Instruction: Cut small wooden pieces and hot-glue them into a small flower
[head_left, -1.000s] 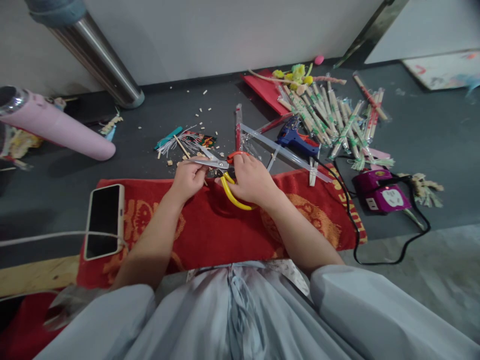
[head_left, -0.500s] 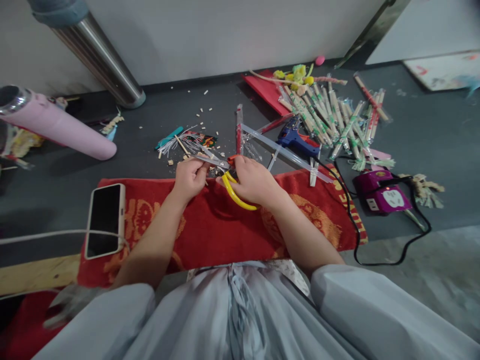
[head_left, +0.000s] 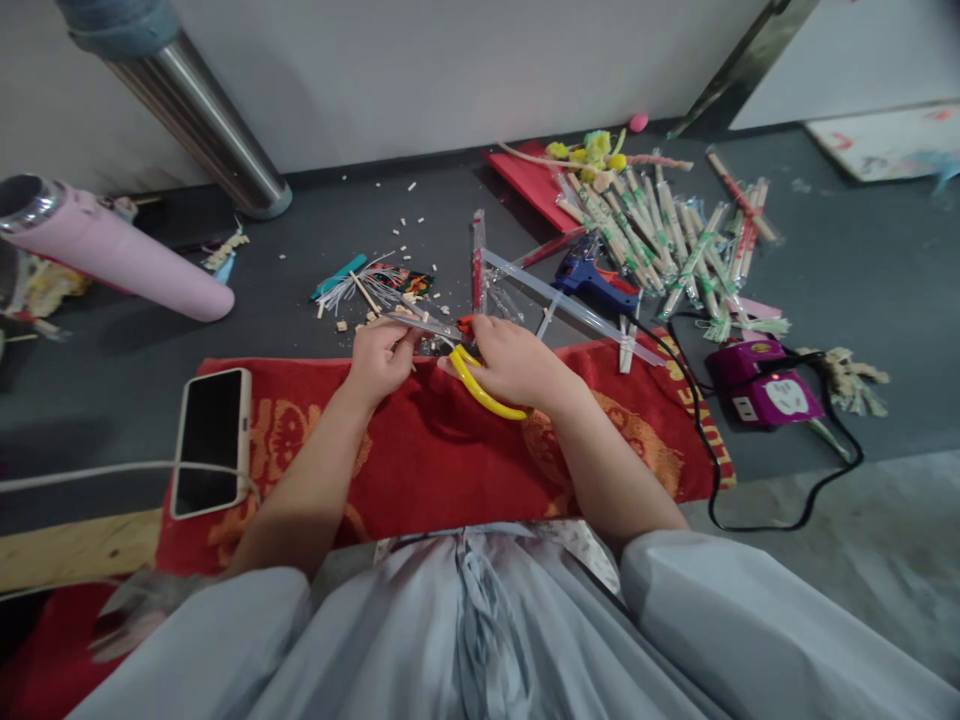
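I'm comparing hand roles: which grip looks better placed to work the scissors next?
Probably the right grip: it holds the scissors by the handle end. The left grip sits at the blade end; whatever it may hold there is too small to tell.

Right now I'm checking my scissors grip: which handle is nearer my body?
The yellow handle, curving toward you beside the right hand; the red handle lies on the far side, mostly hidden.

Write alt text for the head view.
A person's right hand grips yellow-handled scissors, the blades at the left hand, by the far edge of a red towel. A blue glue gun and plastic-wrapped sticks lie to the right.
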